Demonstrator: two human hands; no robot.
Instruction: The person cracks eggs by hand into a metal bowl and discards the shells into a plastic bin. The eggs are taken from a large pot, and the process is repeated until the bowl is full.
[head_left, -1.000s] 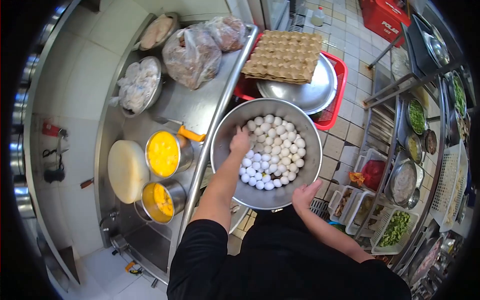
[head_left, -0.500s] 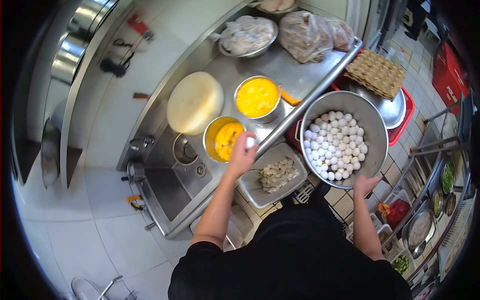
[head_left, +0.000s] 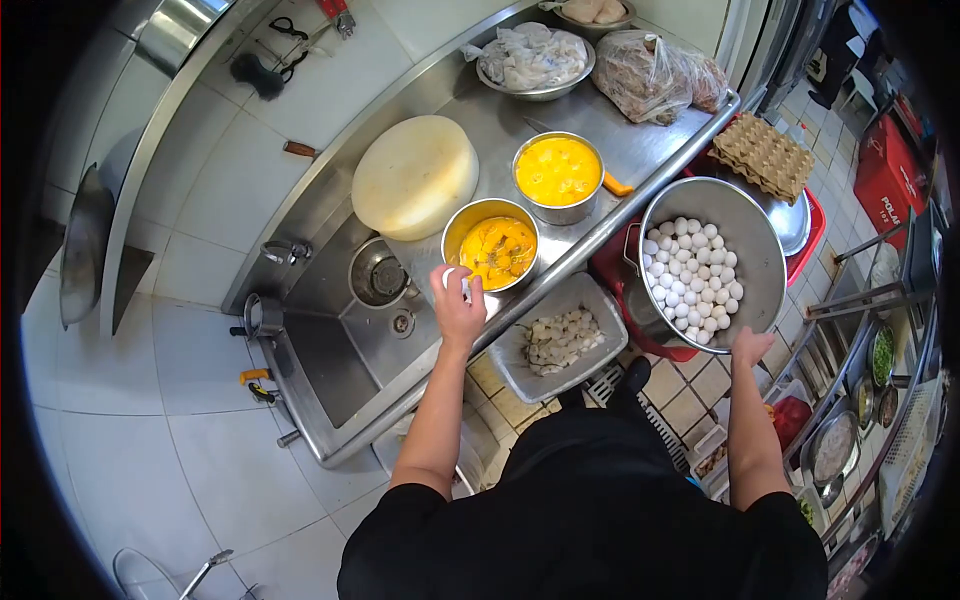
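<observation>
My left hand [head_left: 460, 300] is closed round a white egg [head_left: 456, 277] at the lower left rim of a metal pot of cracked eggs [head_left: 497, 250]. Beside it stands a second metal pot with yellow yolks [head_left: 559, 172]. My right hand [head_left: 750, 346] touches the lower rim of a big metal pot [head_left: 755, 270], its fingers partly hidden. Many white eggs [head_left: 692, 275] lie in that pot. Between my arms, a grey tub [head_left: 566, 385] holds broken eggshells [head_left: 562, 340].
A round board [head_left: 415, 178] lies beside the sink [head_left: 340, 360]. Bowls and bagged food [head_left: 640, 75] stand at the counter's back. Egg trays [head_left: 765, 155] are stacked beyond the big pot. Shelves with food dishes [head_left: 835, 447] are at right. Another person [head_left: 838, 50] stands at the top right.
My left hand has moved from the counter edge to the near pot's lower left rim, with an egg. My right hand, formerly spread, now meets the big pot's rim, which looks tilted.
</observation>
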